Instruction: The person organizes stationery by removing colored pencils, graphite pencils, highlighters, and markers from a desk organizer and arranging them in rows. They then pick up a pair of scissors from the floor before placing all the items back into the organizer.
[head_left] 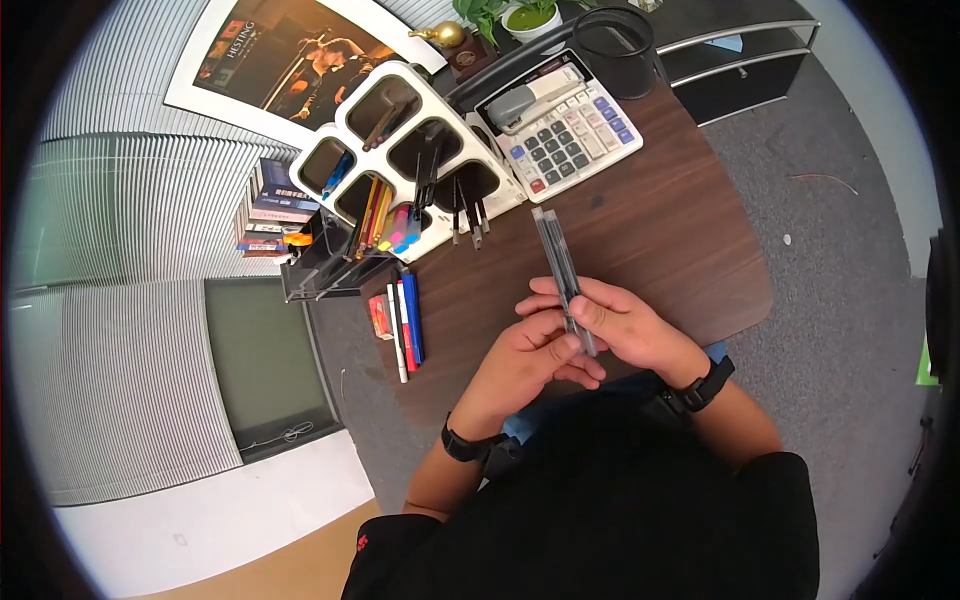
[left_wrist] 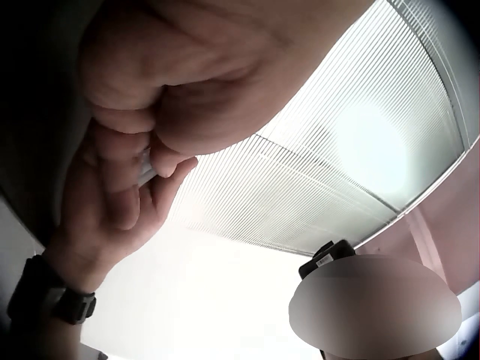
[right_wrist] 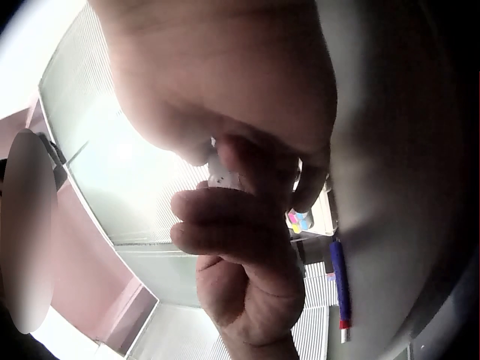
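Several slim grey, see-through pens [head_left: 557,252] lie side by side in a bundle between my two hands, above the near part of the desk. Their far ends point toward the calculator. My right hand [head_left: 632,328] holds the bundle from the right, thumb on top of it. From the left, my left hand [head_left: 522,368] grips the near end, its thumb against the pens. Close up in the left wrist view, the left hand [left_wrist: 187,75] hides most of the bundle. The right wrist view shows the right hand [right_wrist: 225,82] meeting the left fingers around a clear end.
A white organizer [head_left: 425,85] with pens and pencils stands at the desk's back left. Beside it are a calculator [head_left: 575,145] with a stapler [head_left: 530,100] on top and a black mesh cup [head_left: 625,65]. Several markers [head_left: 410,320] lie at the left edge by a small red box [head_left: 379,316].
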